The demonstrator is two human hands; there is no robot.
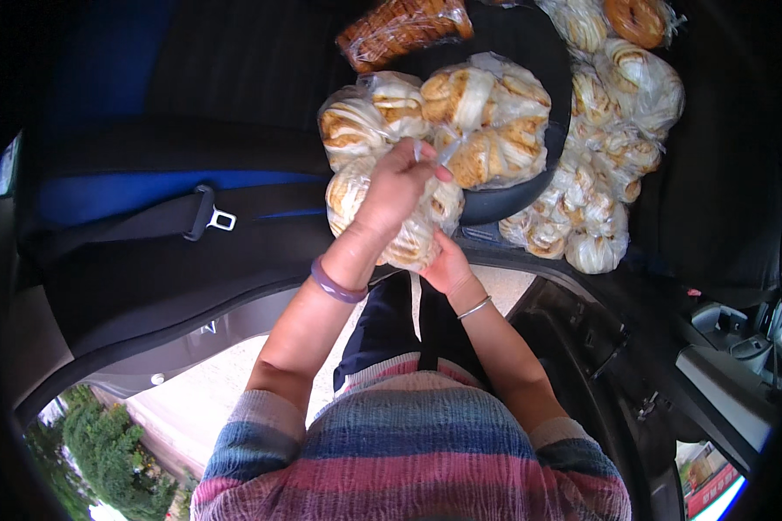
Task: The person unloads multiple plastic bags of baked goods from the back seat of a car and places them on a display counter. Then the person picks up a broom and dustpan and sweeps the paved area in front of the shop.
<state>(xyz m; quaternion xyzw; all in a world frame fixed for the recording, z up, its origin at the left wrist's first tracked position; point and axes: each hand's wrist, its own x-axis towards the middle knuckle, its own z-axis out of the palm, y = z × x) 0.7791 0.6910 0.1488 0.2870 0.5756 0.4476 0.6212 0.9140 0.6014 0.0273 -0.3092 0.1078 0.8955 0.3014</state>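
Note:
My left hand [397, 185], with a purple bangle at its wrist, pinches the gathered top of a clear plastic bag of swirled buns [348, 198]. Against the near right side of that same bag, my right hand [449, 267] cups its lower edge; some of its fingers are hidden underneath. Just beyond lie another clear bag of swirled buns [352, 127] and, to its right, a bag of browner buns [489, 120]. The browner buns rest on a round black object [521, 198], partly covered by the bags.
More bagged buns [599, 156] are piled at the right. A wrapped brown loaf [404, 32] lies at the far side. A seat belt buckle tongue [221, 218] rests on the dark car seat [124, 254] at left. The door sill [528, 257] runs along the near side.

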